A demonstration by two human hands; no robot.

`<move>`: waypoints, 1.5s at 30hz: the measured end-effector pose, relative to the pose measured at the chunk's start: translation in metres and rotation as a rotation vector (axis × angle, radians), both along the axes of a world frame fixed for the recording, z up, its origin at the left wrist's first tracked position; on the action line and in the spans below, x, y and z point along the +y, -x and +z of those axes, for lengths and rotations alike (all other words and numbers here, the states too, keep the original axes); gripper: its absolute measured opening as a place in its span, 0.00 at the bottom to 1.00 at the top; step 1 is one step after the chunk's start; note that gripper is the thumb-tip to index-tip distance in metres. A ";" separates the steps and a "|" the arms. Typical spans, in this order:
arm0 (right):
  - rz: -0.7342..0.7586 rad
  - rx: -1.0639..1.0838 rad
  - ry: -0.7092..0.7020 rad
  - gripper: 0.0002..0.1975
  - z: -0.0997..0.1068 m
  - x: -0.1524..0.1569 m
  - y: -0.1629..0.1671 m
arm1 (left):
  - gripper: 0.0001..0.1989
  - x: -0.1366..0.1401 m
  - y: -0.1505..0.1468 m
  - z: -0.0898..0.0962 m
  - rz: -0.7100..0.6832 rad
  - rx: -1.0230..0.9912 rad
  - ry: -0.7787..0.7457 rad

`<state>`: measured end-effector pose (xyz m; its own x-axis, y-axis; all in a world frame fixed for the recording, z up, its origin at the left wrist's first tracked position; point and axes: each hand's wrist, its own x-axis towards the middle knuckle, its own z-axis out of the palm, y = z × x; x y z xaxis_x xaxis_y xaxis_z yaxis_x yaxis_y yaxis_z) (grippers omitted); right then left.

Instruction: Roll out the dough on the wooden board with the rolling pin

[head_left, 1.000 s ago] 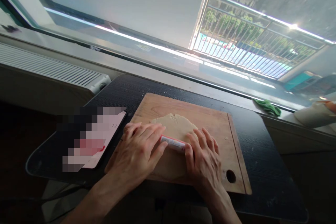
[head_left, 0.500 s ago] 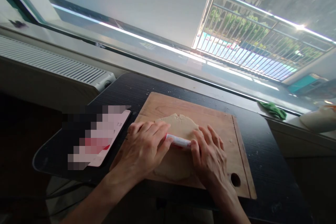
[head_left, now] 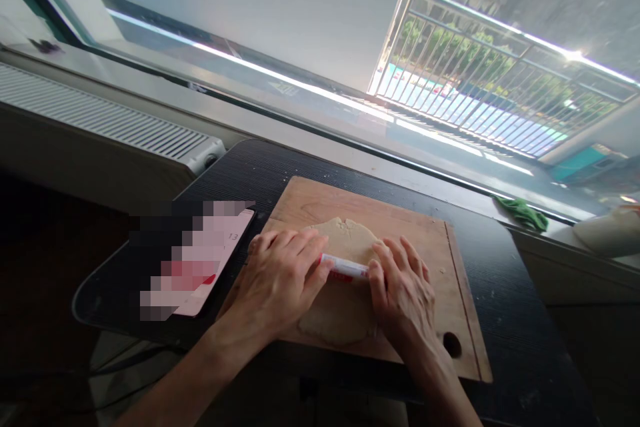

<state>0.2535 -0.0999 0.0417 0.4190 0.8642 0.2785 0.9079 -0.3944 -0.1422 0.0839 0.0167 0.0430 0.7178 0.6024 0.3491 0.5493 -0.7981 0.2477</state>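
A flattened sheet of pale dough (head_left: pixel 337 317) lies on a wooden cutting board (head_left: pixel 410 213). Across its middle rests a slim white tube with red print (head_left: pixel 347 266), lying roughly level from left to right. My left hand (head_left: pixel 285 270) is closed over the tube's left end, its thumb pressed along the near side. At the right end my right hand (head_left: pixel 403 287) grips in the same way, fingers curved over the top. Both ends are hidden under my palms. The dough's far edge is cracked.
A phone (head_left: pixel 215 273) with its screen lit, partly pixelated, lies left of the board on the dark table (head_left: pixel 505 307). Behind stand a radiator (head_left: pixel 165 137) and a windowsill with a green cloth (head_left: pixel 523 212). A round hole (head_left: pixel 452 345) pierces the board's near right corner.
The tube has turned slightly under my hands, showing more red print. Both hands stay on it. The whole view has shifted a little.
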 end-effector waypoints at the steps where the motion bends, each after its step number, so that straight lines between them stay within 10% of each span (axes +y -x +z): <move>1: 0.009 -0.004 0.002 0.18 0.000 -0.005 0.004 | 0.19 -0.006 0.006 -0.001 0.001 0.001 0.010; 10: -0.066 0.058 0.028 0.21 0.002 0.052 -0.039 | 0.18 0.038 -0.033 0.007 0.039 0.001 -0.024; 18: 0.006 -0.013 -0.001 0.17 -0.001 0.004 0.001 | 0.20 -0.005 0.010 -0.001 -0.011 -0.005 0.041; 26: -0.041 0.096 0.024 0.19 0.004 0.062 -0.044 | 0.18 0.037 -0.030 0.005 0.023 -0.017 -0.013; 34: 0.011 0.009 0.010 0.18 -0.002 0.017 -0.011 | 0.19 -0.002 0.008 -0.002 0.017 -0.019 0.036; 45: -0.036 0.103 0.077 0.21 0.004 0.059 -0.041 | 0.18 0.039 -0.021 0.004 0.048 -0.001 -0.024</move>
